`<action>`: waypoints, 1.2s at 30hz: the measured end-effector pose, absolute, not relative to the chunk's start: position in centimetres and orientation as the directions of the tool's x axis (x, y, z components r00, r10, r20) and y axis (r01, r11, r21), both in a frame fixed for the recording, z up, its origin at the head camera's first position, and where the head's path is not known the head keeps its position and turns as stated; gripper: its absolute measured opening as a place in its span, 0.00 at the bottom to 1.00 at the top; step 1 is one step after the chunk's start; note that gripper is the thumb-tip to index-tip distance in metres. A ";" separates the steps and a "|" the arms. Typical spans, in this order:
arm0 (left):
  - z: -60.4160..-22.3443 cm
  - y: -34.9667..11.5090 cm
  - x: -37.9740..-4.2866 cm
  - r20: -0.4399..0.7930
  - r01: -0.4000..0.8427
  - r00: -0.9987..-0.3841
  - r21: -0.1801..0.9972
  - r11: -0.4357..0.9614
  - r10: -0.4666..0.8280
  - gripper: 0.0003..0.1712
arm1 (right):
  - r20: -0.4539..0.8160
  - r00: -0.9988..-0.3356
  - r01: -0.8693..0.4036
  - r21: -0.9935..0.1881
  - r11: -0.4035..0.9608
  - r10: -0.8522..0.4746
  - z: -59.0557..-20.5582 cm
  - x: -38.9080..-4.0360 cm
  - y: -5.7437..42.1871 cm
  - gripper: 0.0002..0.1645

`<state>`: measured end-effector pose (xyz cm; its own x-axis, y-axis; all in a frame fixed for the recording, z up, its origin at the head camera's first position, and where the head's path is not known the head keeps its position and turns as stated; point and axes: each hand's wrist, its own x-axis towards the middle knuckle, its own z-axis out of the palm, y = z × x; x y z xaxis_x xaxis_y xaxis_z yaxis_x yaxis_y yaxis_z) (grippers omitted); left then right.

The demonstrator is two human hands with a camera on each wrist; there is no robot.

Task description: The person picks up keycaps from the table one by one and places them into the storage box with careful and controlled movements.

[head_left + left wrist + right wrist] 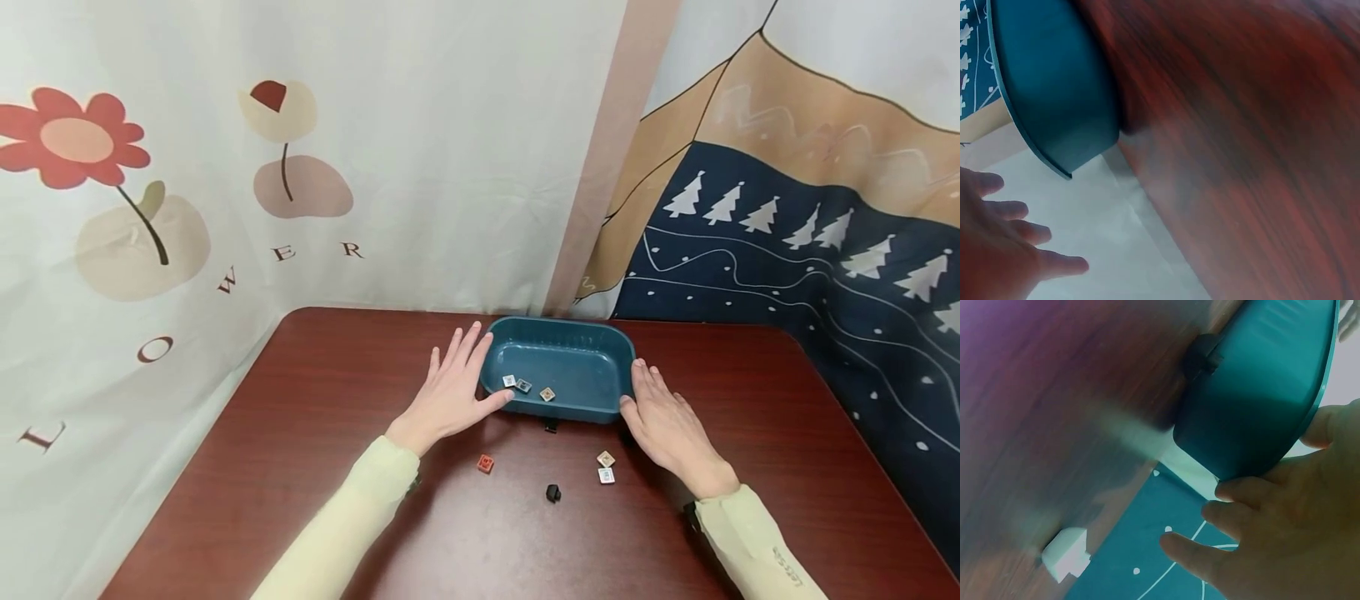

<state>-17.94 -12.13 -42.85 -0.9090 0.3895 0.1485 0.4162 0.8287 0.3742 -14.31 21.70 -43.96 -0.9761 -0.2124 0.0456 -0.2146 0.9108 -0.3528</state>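
Note:
A dark teal plastic tray (570, 408) stands at the back of the table, with a white square piece (509, 381), a grey piece (523, 386) and a tan piece (547, 394) inside. My left hand (455, 394) is at the tray's left end, fingers spread and thumb toward the near left corner; in the left wrist view the fingers show apart from the tray wall (1054, 75). At the right end, my right hand (670, 422) has its fingers extended along the side. In the right wrist view, its fingertips and thumb are right at the tray rim (1322, 387).
In front of the tray lie a red piece (485, 463), a black piece (553, 493), a tan piece (606, 458) and a white piece (607, 476). Another black piece (551, 426) is against the tray's near wall. Printed curtains (450, 167) hang behind the brown table (330, 375).

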 end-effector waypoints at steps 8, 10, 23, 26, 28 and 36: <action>-43.6 -12.4 -18.7 0.027 0.344 -0.932 0.377 0.860 0.361 0.62 | 0.063 -0.973 -0.228 -0.357 0.906 -0.220 -44.0 -14.7 20.9 0.39; -43.9 -12.3 -19.0 0.005 0.335 -0.933 0.369 0.867 0.359 0.62 | 0.059 -0.973 -0.228 -0.360 0.905 -0.222 -44.0 -14.8 20.9 0.39; -44.2 -12.0 -19.7 -0.042 0.308 -0.937 0.372 0.876 0.347 0.64 | 0.082 -0.975 -0.222 -0.383 0.897 -0.206 -42.8 -13.6 22.2 0.48; -44.2 -12.0 -19.7 -0.047 0.301 -0.939 0.365 0.881 0.340 0.65 | 0.145 -0.961 -0.273 -0.355 0.894 -0.236 -42.3 -12.5 21.9 0.45; -44.2 -12.1 -19.7 -0.050 0.293 -0.941 0.368 0.882 0.334 0.66 | 0.180 -0.945 -0.318 -0.330 0.889 -0.271 -42.0 -11.7 21.5 0.43; -44.3 -12.0 -19.6 -0.053 0.292 -0.940 0.384 0.876 0.337 0.67 | 0.266 -0.866 -0.488 -0.263 0.832 -0.424 -41.8 -8.6 18.8 0.37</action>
<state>-19.55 -12.01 -44.29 -0.9401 0.3366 -0.0532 0.2919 0.8760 0.3838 -8.60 18.78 -41.84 -0.8657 -0.4239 0.2661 -0.4883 0.8320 -0.2632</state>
